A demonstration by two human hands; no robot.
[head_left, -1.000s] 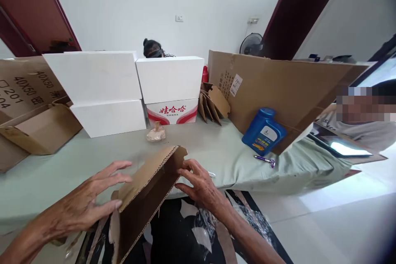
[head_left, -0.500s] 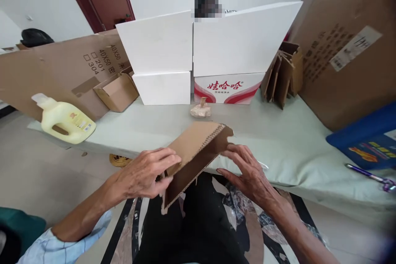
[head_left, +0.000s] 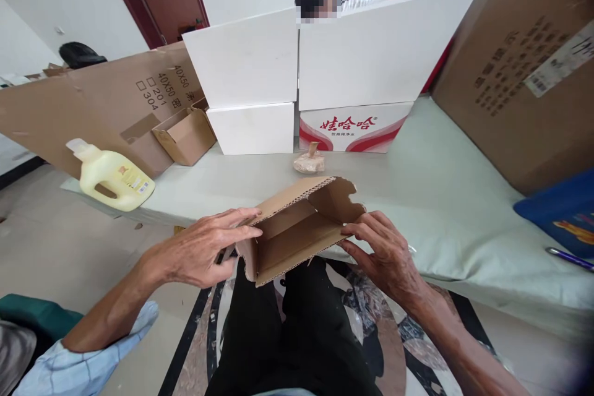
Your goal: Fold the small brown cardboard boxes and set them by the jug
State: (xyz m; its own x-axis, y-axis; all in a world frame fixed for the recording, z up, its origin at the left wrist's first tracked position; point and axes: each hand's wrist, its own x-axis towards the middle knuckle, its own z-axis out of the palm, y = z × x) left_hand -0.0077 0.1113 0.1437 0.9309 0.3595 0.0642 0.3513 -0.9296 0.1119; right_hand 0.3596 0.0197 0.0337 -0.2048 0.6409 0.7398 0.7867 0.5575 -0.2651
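Observation:
I hold a small brown corrugated cardboard box (head_left: 297,232) over my lap, its open side facing me and its flaps partly folded up. My left hand (head_left: 197,253) grips the box's left end, thumb under and fingers laid along the top edge. My right hand (head_left: 385,253) pinches the right end flap with bent fingers. The box hangs just in front of the pale green padded table (head_left: 431,198).
On the table stand white boxes (head_left: 278,80), a red-and-white printed carton (head_left: 352,127), an open small carton (head_left: 185,136), big cardboard sheets (head_left: 510,74), a yellow jug (head_left: 111,173), a small lump (head_left: 309,161), a blue jug (head_left: 561,210) and a pen (head_left: 568,257). A person sits behind the white boxes.
The flat folded cardboard has been opened into a box shape with its inside now facing me. Both hands shifted to its ends. My view swung left and slightly closer.

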